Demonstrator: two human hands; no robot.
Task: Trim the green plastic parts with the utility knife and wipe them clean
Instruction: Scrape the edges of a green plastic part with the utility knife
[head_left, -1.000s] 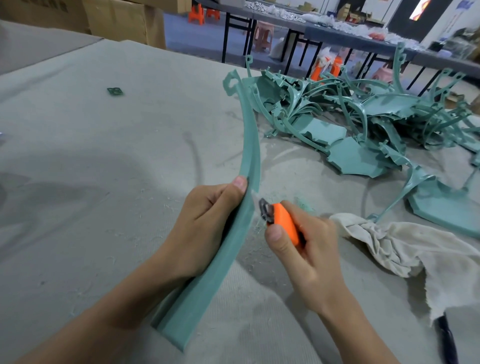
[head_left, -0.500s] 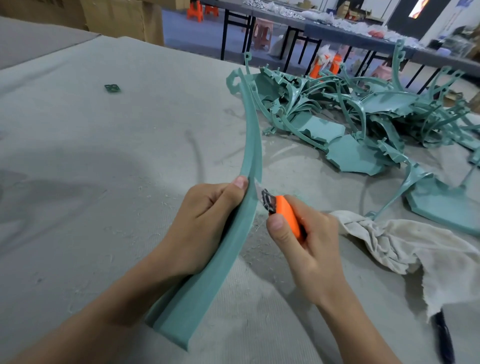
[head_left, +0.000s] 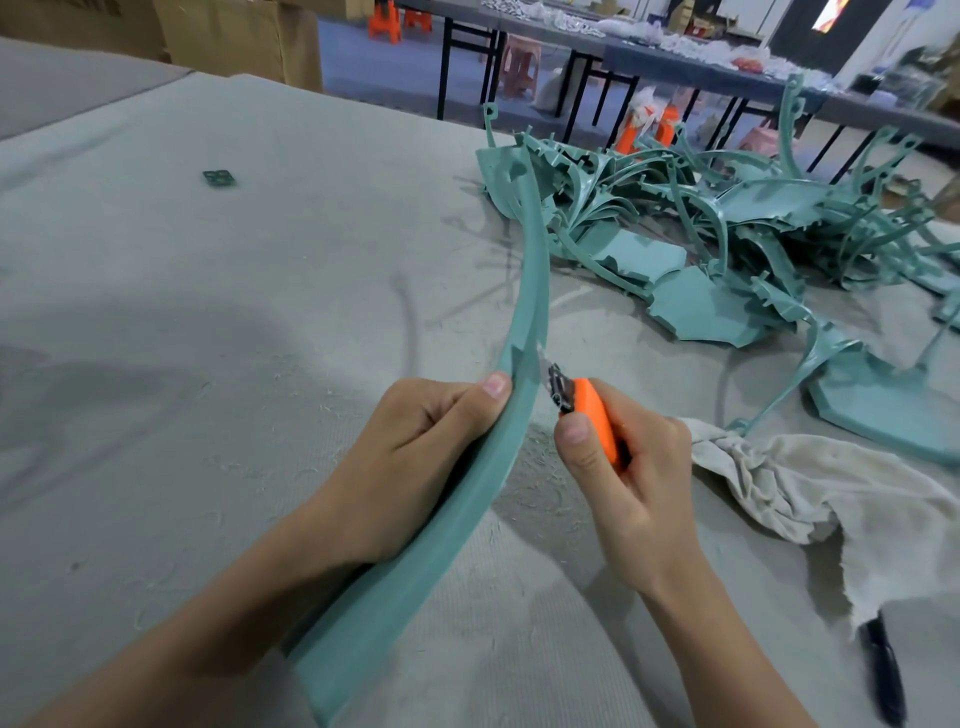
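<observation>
A long curved green plastic part (head_left: 530, 291) rises from the bottom centre toward the far pile. My left hand (head_left: 415, 457) grips it around its middle, thumb pressed along its edge. My right hand (head_left: 623, 483) holds an orange utility knife (head_left: 592, 415); its blade tip touches the part's right edge just above my left thumb. A heap of other green plastic parts (head_left: 727, 234) lies at the upper right. A crumpled off-white cloth (head_left: 810, 488) rests on the table to the right of my right hand.
The grey fabric-covered table (head_left: 208, 338) is strewn with thin plastic shavings. A small green piece (head_left: 219, 177) lies far left. A black object (head_left: 883, 670) sticks out under the cloth at the lower right. Cardboard boxes (head_left: 234, 36) and dark tables stand beyond.
The knife has slid up along the part's right edge, from beside my left thumb to just above it. My left hand keeps the same grip.
</observation>
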